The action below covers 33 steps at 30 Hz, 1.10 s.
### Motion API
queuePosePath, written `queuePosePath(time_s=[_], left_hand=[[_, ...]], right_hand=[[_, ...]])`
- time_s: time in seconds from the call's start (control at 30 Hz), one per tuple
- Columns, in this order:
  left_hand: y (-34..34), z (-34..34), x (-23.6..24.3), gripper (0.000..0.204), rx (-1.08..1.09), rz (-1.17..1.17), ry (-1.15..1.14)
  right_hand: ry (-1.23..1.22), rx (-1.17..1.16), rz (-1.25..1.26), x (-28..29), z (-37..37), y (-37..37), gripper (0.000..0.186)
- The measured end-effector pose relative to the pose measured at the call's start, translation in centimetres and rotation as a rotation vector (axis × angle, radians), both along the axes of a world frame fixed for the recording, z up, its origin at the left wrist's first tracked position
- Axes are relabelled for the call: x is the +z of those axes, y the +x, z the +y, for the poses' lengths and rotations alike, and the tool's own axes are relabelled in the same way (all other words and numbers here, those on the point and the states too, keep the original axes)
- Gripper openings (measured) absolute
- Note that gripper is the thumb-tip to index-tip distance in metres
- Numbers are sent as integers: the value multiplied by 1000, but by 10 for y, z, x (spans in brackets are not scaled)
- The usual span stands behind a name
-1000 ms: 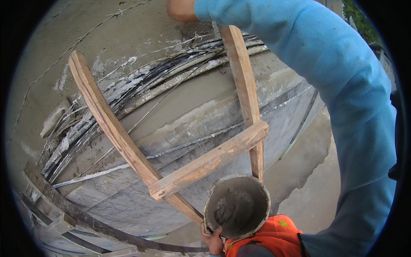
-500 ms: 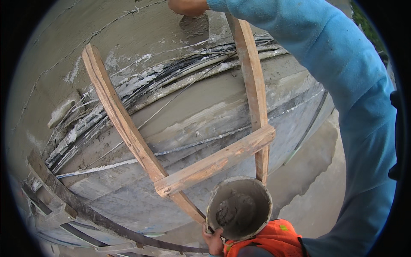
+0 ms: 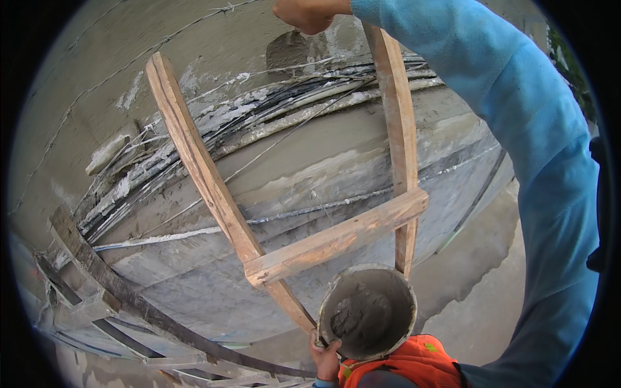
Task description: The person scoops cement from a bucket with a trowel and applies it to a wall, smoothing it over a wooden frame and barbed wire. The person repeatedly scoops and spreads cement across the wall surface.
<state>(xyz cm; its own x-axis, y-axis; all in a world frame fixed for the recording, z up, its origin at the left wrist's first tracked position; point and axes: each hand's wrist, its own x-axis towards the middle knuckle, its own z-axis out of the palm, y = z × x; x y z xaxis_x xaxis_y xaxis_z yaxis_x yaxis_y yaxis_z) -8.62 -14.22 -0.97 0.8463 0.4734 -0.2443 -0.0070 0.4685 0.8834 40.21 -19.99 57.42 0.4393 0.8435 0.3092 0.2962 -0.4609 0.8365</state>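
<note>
- Brown squared-timber ladder [image 3: 336, 238], just beyond the grip [image 3: 326, 357].
- Rough grey-brown plastered wall [image 3: 174, 29], far beyond the grip, crossed by thin twisted wire [image 3: 84, 94].
- Long bundle of black and whitish lines [image 3: 278, 108], between grip and wall.
- Smooth grey slab [image 3: 194, 271], beyond and leftward.
- Dark weathered plank frame [image 3: 139, 308], left.
- Tan floor [image 3: 488, 307], darker in one patch, right.
- Green foliage [image 3: 561, 55], far right, in daylight.
</note>
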Motion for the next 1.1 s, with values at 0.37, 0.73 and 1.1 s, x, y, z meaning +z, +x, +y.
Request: queuePosePath(time_s=[0.37, 0.73, 1.1], left_hand=[[-7, -2, -8, 40, 14, -6, 66], [-5, -5, -9, 35, 35, -11, 78], [-6, -16, 0, 36, 48, -25, 45]], right_hand=[[-53, -10, 78, 6, 9, 8, 24], [-155, -113, 205, 11, 14, -3, 28], [461, -191, 214, 4, -78, -183, 27]])
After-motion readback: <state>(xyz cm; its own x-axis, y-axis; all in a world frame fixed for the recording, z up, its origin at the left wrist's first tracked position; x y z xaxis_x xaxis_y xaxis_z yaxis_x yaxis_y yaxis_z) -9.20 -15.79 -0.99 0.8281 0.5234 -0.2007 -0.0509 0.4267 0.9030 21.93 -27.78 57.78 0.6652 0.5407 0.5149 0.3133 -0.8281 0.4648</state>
